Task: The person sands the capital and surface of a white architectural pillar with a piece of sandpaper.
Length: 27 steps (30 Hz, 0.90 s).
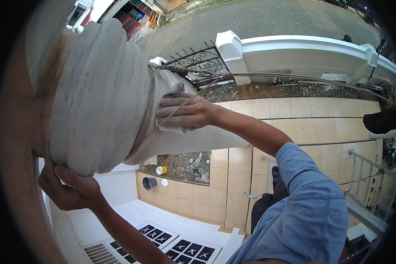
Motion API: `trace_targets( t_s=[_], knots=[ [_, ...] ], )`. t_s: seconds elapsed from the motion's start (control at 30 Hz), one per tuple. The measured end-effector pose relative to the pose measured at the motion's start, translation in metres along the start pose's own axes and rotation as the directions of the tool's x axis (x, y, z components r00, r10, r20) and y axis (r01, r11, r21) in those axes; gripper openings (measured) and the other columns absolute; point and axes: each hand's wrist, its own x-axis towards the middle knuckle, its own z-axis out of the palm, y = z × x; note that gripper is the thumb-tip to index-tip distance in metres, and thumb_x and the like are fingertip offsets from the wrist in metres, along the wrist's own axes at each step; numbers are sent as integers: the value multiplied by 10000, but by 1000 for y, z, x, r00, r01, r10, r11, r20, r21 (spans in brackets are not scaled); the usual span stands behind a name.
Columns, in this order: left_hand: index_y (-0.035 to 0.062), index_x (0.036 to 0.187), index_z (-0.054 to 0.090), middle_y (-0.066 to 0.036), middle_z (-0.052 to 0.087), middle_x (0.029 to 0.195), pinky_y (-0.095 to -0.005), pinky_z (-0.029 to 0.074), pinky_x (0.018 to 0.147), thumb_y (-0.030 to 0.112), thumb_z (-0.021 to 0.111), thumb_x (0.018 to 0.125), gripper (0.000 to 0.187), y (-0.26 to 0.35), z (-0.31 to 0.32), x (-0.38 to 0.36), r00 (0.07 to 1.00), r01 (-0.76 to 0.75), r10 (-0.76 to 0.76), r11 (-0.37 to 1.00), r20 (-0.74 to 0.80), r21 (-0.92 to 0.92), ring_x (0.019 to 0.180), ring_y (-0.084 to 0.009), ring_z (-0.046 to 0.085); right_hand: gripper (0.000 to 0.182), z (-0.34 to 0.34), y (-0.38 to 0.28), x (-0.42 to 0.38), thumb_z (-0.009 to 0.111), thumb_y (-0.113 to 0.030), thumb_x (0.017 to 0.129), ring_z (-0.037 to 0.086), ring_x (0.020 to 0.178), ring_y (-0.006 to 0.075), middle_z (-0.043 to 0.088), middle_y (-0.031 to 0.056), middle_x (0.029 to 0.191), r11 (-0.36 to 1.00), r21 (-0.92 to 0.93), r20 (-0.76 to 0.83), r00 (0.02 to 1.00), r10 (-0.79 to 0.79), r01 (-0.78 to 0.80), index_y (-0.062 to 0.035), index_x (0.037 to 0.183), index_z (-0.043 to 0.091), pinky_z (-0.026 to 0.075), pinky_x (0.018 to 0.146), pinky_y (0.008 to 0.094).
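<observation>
A big grey-white column with a ridged moulding (99,97) fills the left of the head view; pale dust and dark marks cover its surface. My right hand (185,111) presses a folded pale sheet (177,128), which looks like sandpaper, against the smoother shaft just beside the ridges. Pale dust coats its fingers. At lower left, my left hand (72,187) grips the moulding's edge, thumb on the near side and some fingers hidden. Twisted wire (198,70) runs from the column's neck, and a thin strand crosses over my right hand.
Far below lies a tiled floor (237,180) with a dark bucket (149,183) and a yellow-white tub (161,170). A metal frame (367,176), perhaps scaffolding, stands at right. Beyond are a white boundary wall (303,59), a black iron gate (202,64) and a paved street.
</observation>
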Motion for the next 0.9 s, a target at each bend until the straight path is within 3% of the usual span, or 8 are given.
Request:
trace_targets(
  t_s=[0.13,0.3,0.37,0.43,0.5,0.73,0.83,0.9],
  knots=[
    [14,1037,739,-80,666,858,-318,534,637,344,324,969,534,3,-2,2,1000,-10,10,1000,20,16,751,-153,619,465,13,15,8,683,-102,838,532,1293,366,614,173,1310,975,15,-201,954,221,-223,-20,1290,605,439,1096,458],
    [39,1042,742,-74,649,860,-334,543,650,352,315,967,534,12,-2,-1,999,45,-46,999,11,25,754,-159,616,456,-20,16,12,667,-55,850,563,1275,239,598,71,1356,980,156,103,985,-139,122,-132,1297,621,450,1101,416],
    [46,1045,742,-72,644,862,-338,546,654,356,317,967,532,7,2,1,1000,22,-22,1000,7,18,758,-158,615,477,-21,36,8,664,-44,846,571,1265,247,613,89,1332,956,81,23,960,280,-281,-137,1312,613,475,1076,398],
    [46,1061,739,-59,621,866,-337,543,652,358,332,961,523,5,-1,0,999,20,-20,1000,27,-17,758,-156,611,458,-1,15,2,674,-42,840,590,1241,259,637,77,1300,933,117,-15,939,343,-339,-131,1288,636,489,1060,394],
    [47,1073,738,-51,592,860,-333,539,646,346,350,954,504,7,-7,0,999,27,-26,1000,25,-15,747,-153,604,404,1,-18,10,684,-52,837,608,1218,259,652,56,1281,986,154,-25,998,-55,58,-121,1235,676,500,1045,382],
    [28,1071,738,-77,560,840,-333,506,608,279,434,917,423,13,-1,2,994,113,-111,990,21,-89,725,-183,587,410,13,-31,7,711,-64,789,589,1242,276,651,69,1278,984,47,-145,973,177,-172,-96,1198,689,467,1084,410],
    [21,1062,738,-84,556,835,-331,492,604,266,468,908,395,9,1,1,998,59,-61,992,-18,-116,721,-198,580,439,0,-19,11,693,-16,791,566,1266,306,631,97,1308,965,241,69,990,-121,102,-82,1225,667,463,1080,429],
    [0,1061,732,-95,554,841,-332,485,612,223,516,883,357,13,1,5,997,64,-70,987,-39,-147,730,-214,576,438,-6,1,28,710,-36,792,571,1264,290,636,89,1305,961,122,-124,957,264,-249,-94,1224,670,455,1085,432]
  ],
)
